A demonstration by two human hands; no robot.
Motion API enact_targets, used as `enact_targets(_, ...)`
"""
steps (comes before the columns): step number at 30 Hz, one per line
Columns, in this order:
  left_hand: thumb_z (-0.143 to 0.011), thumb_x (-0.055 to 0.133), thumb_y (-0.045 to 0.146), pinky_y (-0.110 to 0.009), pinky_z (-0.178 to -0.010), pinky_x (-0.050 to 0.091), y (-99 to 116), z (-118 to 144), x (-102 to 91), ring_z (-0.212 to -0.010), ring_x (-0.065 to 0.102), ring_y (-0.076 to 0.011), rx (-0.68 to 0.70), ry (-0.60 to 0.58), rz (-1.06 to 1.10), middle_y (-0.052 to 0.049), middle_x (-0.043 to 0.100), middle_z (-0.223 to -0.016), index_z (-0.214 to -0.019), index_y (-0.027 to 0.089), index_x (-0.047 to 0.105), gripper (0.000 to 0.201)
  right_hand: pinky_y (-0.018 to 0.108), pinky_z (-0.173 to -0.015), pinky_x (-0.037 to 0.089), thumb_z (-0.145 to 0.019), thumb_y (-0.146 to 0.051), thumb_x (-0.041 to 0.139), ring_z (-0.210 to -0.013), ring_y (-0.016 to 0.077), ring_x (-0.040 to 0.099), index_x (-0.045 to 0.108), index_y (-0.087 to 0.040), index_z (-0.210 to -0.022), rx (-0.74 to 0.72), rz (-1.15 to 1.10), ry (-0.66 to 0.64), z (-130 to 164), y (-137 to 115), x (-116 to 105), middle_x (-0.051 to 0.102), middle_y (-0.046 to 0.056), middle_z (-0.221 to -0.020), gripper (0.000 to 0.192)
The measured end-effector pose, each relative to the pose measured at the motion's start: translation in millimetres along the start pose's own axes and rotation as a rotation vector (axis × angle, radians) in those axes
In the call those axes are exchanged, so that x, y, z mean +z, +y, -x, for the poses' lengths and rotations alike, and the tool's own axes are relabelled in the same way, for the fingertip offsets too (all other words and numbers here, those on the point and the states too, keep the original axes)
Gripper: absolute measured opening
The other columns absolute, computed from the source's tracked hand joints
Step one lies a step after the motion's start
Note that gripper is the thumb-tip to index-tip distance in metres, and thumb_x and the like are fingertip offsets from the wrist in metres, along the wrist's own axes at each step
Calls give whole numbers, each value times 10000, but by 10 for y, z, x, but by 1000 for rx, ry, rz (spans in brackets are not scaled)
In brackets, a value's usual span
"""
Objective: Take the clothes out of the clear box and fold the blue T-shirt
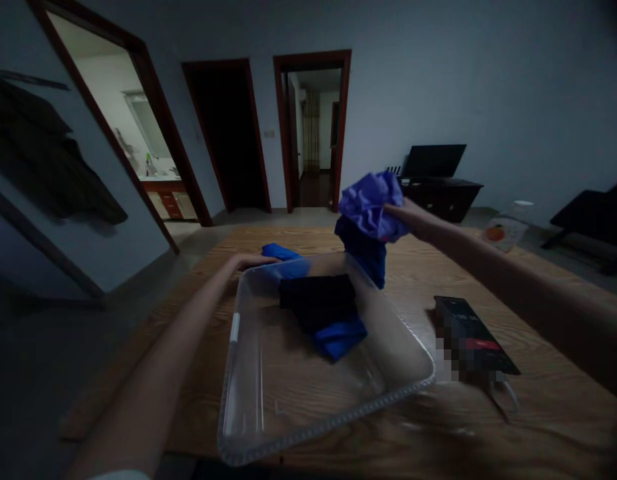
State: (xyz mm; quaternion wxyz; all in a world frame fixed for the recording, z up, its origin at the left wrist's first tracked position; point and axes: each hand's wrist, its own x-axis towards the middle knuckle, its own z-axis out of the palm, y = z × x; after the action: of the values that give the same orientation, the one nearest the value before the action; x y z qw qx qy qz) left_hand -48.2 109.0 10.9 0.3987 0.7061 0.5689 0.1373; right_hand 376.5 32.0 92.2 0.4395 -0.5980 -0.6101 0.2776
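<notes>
I note the left hand [248,261] resting on the clear bin's [268,427] far-left corner, fingers flat; black and blue cloths [328,317] inside; right hand [411,217], fingers pinching the purple cloth [371,203], raised above the bin's far rim; dark box [475,337] near the surface's [538,413] right edge.

We had only 1 view, worn at head height, which looked forward and down, close over the wooden table [488,413], and past it to the far wall's doorways [312,133].
</notes>
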Motion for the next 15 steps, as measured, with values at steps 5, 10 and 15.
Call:
enact_targets(5, -954, 797, 515, -572, -1170, 520, 324, 12, -172, -1404, 614, -393, 149, 156, -240, -201, 675, -1459, -1397, 144, 661, 594, 415, -890, 666, -1089, -416, 705, -1030, 217, 750, 704, -182, -1307, 227, 287, -143, 160, 842, 464, 736, 83, -1259, 319)
enact_targets(10, -1061, 518, 530, -533, -1261, 405, 885, 350, 21, -1477, 561, -350, 436, 297, -364, -173, 645, -1544, -1485, 198, 592, 543, 599, -1207, 474, -946, -537, 826, -1428, 465, 567, 649, -132, -1433, 58, 577, -117, 132, 751, 291, 619, 234, -1519, 657)
enact_targets(15, -873, 678, 819, -522, -1237, 458, 834, 810, 1187, -1500, 566, -434, 629, -134, -714, -263, 572, -1631, -1597, 158, 549, 988, 601, -1323, 304, -1093, -570, 505, -1557, 433, 442, 494, -150, -1606, -383, 821, -117, 652, 375, 367, 504, 227, -1659, 662)
